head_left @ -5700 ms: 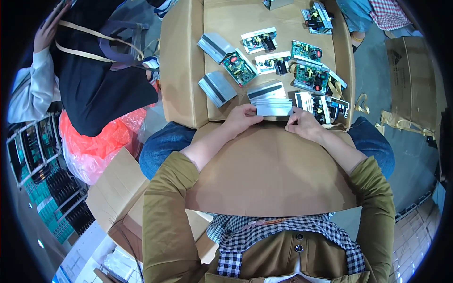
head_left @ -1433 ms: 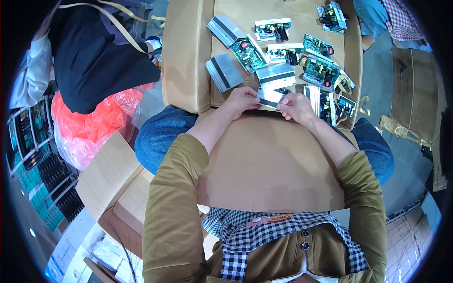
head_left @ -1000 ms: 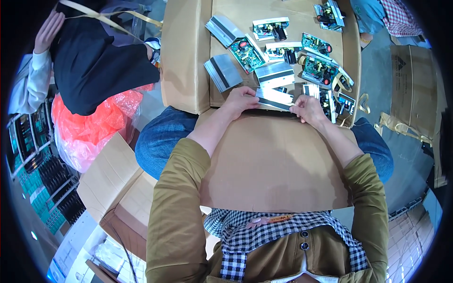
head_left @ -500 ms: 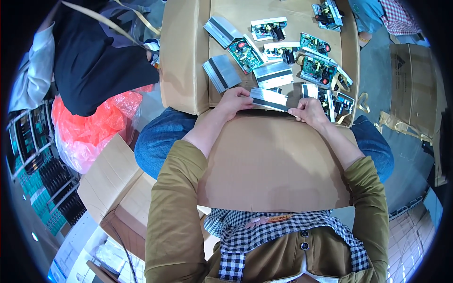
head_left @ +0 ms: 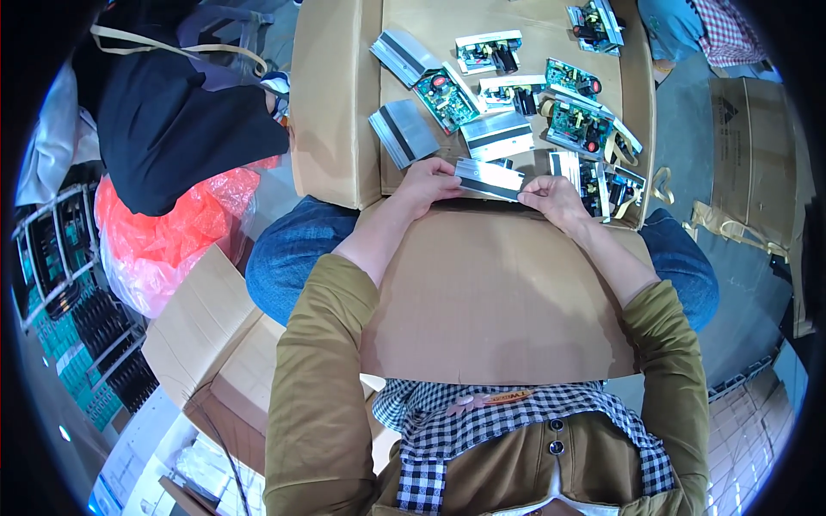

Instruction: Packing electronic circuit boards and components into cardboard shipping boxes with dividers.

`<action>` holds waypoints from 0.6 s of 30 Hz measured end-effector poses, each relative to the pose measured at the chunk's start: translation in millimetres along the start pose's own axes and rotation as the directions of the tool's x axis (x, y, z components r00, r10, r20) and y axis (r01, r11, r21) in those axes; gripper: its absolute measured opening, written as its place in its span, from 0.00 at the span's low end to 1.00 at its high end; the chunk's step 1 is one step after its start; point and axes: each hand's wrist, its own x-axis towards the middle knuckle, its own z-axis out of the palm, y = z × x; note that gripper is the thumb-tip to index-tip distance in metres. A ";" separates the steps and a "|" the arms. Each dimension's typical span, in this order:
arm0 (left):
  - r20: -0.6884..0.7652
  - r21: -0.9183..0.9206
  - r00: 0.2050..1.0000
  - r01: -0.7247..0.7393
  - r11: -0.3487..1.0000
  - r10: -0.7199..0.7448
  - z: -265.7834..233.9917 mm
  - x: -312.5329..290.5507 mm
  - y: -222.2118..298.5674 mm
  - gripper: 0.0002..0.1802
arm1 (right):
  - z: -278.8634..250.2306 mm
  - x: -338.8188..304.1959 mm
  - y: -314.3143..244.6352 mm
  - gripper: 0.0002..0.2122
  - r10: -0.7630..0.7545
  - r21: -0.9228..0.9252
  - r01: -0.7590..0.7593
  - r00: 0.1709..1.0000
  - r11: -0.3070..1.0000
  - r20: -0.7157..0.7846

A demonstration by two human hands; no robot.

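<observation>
Cardboard box (head_left: 337, 103), heatsink (head_left: 490, 172) between fingers (head_left: 535, 191), black strip (head_left: 489, 189) now showing

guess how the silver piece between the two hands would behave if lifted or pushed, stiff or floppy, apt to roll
The silver piece looks metallic and straight-edged, so it is probably stiff. Its broad flat face suggests sliding rather than rolling. The bright sheen hints that its bare surface may be slippery.
</observation>
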 end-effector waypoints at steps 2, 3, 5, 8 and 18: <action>0.005 -0.003 1.000 -0.003 1.000 0.003 0.5 0.7 -0.9 0.06 | -0.1 -0.3 3.3 0.05 -0.048 0.023 0.049 0.998 0.999 -0.032; 0.001 -0.009 1.000 0.005 1.000 -0.005 -0.8 0.4 -1.6 0.06 | -0.4 -1.8 -2.6 0.05 -0.049 0.024 0.049 0.998 0.998 -0.029; -0.002 -0.020 1.000 0.021 1.000 -0.021 -1.9 0.2 -2.4 0.06 | -5.9 -6.6 -17.4 0.04 0.070 0.038 -0.072 0.997 0.997 0.041; 0.004 -0.027 1.000 0.019 0.999 -0.019 -1.7 -0.3 -2.4 0.06 | -5.1 -6.9 -17.7 0.04 0.086 0.035 -0.088 0.994 0.995 0.064; 0.022 -0.039 0.999 0.028 0.999 -0.027 -1.3 0.0 -1.5 0.05 | 3.6 -1.7 -5.9 0.04 -0.024 -0.026 0.023 0.999 0.999 -0.038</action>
